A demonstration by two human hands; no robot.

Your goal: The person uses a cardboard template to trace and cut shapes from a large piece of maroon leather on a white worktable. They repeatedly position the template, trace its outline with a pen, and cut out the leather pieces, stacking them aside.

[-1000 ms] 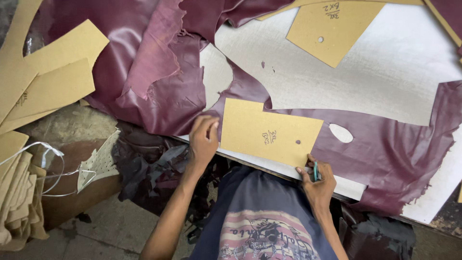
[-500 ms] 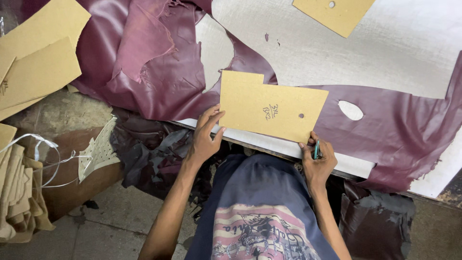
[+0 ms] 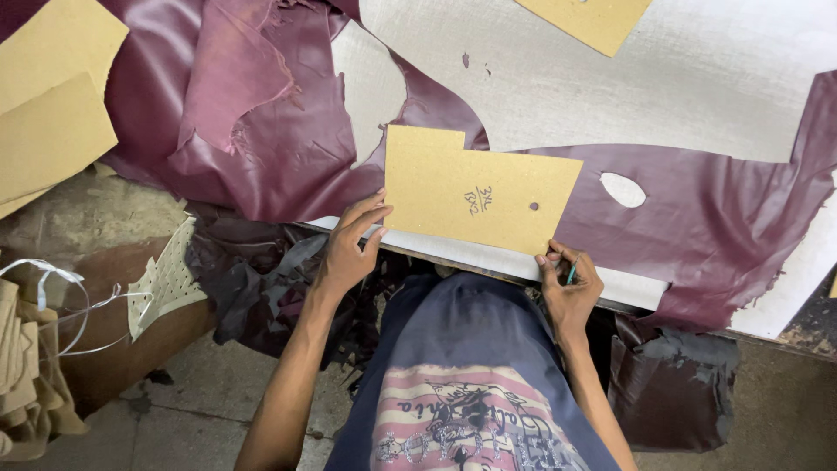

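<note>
A tan cardboard pattern piece (image 3: 471,187) with a small hole lies flat on the maroon leather (image 3: 715,227) at the near edge of the white table (image 3: 610,87). My left hand (image 3: 353,240) touches the pattern's left edge with its fingers spread. At the pattern's lower right corner my right hand (image 3: 568,279) grips a thin green pen (image 3: 572,270), and its fingertips rest against the cardboard edge.
More maroon leather (image 3: 253,113) is bunched at the upper left, with tan cardboard pieces (image 3: 52,113) beside it. Another cardboard piece (image 3: 584,19) lies at the far side. Dark scraps (image 3: 253,279) hang below the table edge. Straps and fabric (image 3: 35,349) sit at the left.
The pattern piece has slid up and away from the table edge onto the leather. Both hands followed it, and the view has shifted closer.
</note>
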